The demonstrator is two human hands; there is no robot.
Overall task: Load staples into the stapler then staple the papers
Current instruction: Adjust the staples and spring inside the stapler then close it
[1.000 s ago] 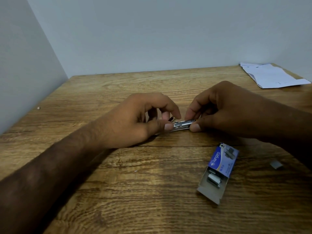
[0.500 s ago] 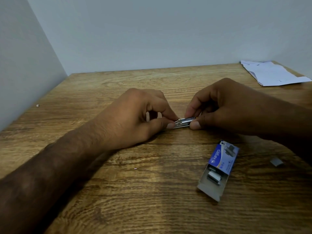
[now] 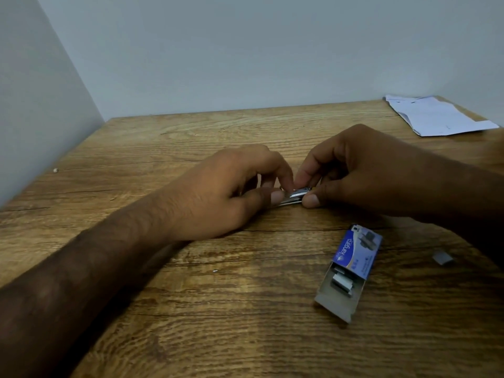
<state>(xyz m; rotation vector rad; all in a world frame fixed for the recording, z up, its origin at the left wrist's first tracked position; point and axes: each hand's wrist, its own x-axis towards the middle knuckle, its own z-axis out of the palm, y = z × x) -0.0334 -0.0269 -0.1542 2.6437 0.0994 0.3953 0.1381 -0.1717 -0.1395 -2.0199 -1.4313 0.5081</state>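
Note:
A small metal stapler [image 3: 293,197] lies low over the wooden table [image 3: 245,309], mostly covered by both hands. My left hand [image 3: 231,192] pinches its left end between thumb and fingers. My right hand [image 3: 362,170] grips its right end with thumb and forefinger. Only a short shiny strip shows between the fingertips. A blue staple box [image 3: 351,266] lies at the front right, its grey tray slid out with strips of staples [image 3: 341,283] inside. White papers [image 3: 436,115] rest at the far right corner.
A loose piece of staples [image 3: 442,257] lies right of the box. A tiny metal bit [image 3: 215,270] sits on the table near my left forearm. Grey walls close off the left and far sides.
Both hands have drawn closer together, so less of the stapler shows between the fingertips. The box, loose staples and papers stay put.

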